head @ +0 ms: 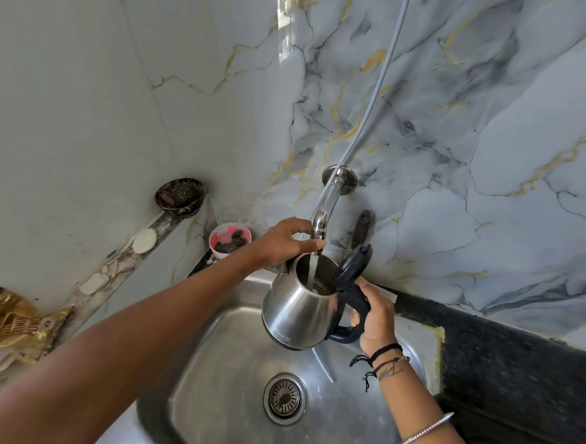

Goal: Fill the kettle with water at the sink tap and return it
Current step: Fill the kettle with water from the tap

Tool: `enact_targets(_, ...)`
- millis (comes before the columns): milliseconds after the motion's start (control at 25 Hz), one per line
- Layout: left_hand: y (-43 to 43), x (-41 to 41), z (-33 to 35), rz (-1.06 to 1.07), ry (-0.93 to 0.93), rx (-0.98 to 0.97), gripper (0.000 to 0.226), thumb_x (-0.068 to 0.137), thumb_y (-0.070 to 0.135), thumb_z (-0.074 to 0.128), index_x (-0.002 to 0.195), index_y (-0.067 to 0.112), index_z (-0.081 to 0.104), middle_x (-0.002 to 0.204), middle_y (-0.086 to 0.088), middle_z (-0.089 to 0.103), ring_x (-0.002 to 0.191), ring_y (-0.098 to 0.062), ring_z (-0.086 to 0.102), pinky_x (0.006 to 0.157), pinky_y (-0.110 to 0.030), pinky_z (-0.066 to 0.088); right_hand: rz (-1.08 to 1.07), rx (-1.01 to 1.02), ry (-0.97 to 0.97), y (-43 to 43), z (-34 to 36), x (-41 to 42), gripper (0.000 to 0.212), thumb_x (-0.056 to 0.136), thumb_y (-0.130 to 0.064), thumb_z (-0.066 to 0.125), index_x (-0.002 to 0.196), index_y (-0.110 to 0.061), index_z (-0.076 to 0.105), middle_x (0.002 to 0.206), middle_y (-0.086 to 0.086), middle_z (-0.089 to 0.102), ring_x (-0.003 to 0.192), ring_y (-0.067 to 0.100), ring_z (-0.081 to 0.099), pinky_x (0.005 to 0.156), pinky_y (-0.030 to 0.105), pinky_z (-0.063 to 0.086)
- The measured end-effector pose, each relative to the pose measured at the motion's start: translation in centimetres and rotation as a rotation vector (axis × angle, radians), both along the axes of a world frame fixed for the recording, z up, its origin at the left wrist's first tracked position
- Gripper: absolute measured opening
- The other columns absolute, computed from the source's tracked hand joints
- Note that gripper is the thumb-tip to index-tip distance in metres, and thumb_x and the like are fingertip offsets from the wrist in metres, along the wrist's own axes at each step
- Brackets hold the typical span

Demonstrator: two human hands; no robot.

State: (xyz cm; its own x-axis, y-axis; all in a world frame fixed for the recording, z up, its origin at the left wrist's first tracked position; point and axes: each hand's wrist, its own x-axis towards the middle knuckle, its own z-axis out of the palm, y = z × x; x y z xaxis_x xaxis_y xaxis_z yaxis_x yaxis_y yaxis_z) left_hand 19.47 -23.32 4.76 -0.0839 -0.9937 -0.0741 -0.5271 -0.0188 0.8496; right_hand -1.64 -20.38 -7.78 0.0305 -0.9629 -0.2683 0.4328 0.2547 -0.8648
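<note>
A stainless steel kettle (296, 308) with a black handle hangs over the steel sink (227, 372), its black lid (352, 266) flipped open. My right hand (375, 316) grips the handle. A thin stream of water (313, 267) runs from the chrome wall tap (327, 203) into the kettle's mouth. My left hand (283, 243) is wrapped around the tap's spout end, just above the kettle's rim.
A pink bowl (230, 240) with dark scrubbers stands at the sink's back left corner. A dark dish (180, 194), a white soap piece (144, 241) and a gold packet (7, 324) lie on the left ledge. Black counter (516, 359) lies right. A grey hose (378, 89) hangs down the marble wall.
</note>
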Motion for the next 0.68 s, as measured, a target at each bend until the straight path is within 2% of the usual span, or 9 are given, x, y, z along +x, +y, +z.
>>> enact_targets(80, 0.3, 0.3, 0.4, -0.041, 0.027, 0.036, 0.027, 0.085, 0.031, 0.075, 0.105, 0.013, 0.074, 0.114, 0.001, 0.067, 0.102, -0.002, 0.061, 0.092, -0.025, 0.043, 0.027, -0.024, -0.003, 0.0, 0.1, 0.3, 0.029, 0.073, -0.039, 0.074, 0.082, -0.012, 0.077, 0.082, 0.013, 0.072, 0.084, 0.028, 0.065, 0.079, 0.038, 0.049)
enact_targets(160, 0.6, 0.3, 0.5, -0.066, 0.005, 0.059, 0.028, 0.086, 0.032, 0.074, 0.107, 0.013, 0.074, 0.114, 0.003, 0.067, 0.099, 0.001, 0.061, 0.087, -0.021, 0.042, 0.038, -0.029, -0.005, 0.2, 0.0, 0.3, 0.028, 0.073, -0.040, 0.074, 0.082, -0.014, 0.077, 0.081, 0.010, 0.073, 0.084, 0.026, 0.067, 0.079, 0.038, 0.050)
enact_targets(280, 0.5, 0.3, 0.5, -0.059, -0.058, 0.030, 0.029, 0.086, 0.034, 0.073, 0.107, 0.014, 0.074, 0.120, -0.003, 0.068, 0.114, -0.016, 0.059, 0.106, -0.038, 0.041, 0.033, -0.033, -0.024, 0.1, 0.3, 0.5, 0.027, 0.074, -0.039, 0.074, 0.083, -0.014, 0.077, 0.081, 0.009, 0.074, 0.084, 0.026, 0.067, 0.080, 0.038, 0.050)
enact_targets(440, 0.4, 0.2, 0.5, -0.017, -0.195, -0.065, 0.034, 0.082, 0.046, 0.074, 0.099, 0.016, 0.078, 0.113, -0.002, 0.071, 0.115, -0.022, 0.057, 0.107, -0.053, 0.035, 0.035, -0.038, -0.006, -0.1, 1.1, 0.7, 0.023, 0.076, -0.036, 0.072, 0.080, -0.014, 0.077, 0.078, 0.008, 0.074, 0.080, 0.023, 0.068, 0.076, 0.036, 0.050)
enact_targets(520, 0.6, -0.2, 0.5, 0.111, -0.337, -0.084, 0.042, 0.077, 0.057, 0.073, 0.094, 0.019, 0.078, 0.120, 0.000, 0.066, 0.129, -0.025, 0.045, 0.114, -0.059, 0.021, 0.038, -0.045, -0.001, 0.1, 1.2, 0.7, 0.022, 0.076, -0.036, 0.072, 0.079, -0.014, 0.077, 0.077, 0.008, 0.074, 0.079, 0.022, 0.069, 0.074, 0.035, 0.051)
enact_targets(600, 0.9, -1.5, 0.4, 0.213, -0.536, -0.118, 0.047, 0.075, 0.062, 0.071, 0.089, 0.017, 0.077, 0.130, -0.004, 0.058, 0.144, -0.030, 0.024, 0.117, -0.061, -0.001, 0.043, -0.045, 0.011, 0.3, 1.3, 0.6, 0.022, 0.076, -0.037, 0.072, 0.078, -0.015, 0.077, 0.076, 0.008, 0.073, 0.078, 0.022, 0.068, 0.072, 0.034, 0.052)
enact_targets(680, 1.5, -3.2, 0.2, 0.264, -0.702, -0.169, 0.047, 0.079, 0.060, 0.068, 0.083, 0.014, 0.076, 0.129, -0.009, 0.056, 0.145, -0.033, 0.018, 0.114, -0.061, -0.008, 0.037, -0.028, 0.015, 0.7, 1.1, 0.4, 0.022, 0.078, -0.034, 0.071, 0.079, -0.013, 0.076, 0.077, 0.010, 0.073, 0.078, 0.022, 0.068, 0.072, 0.033, 0.052)
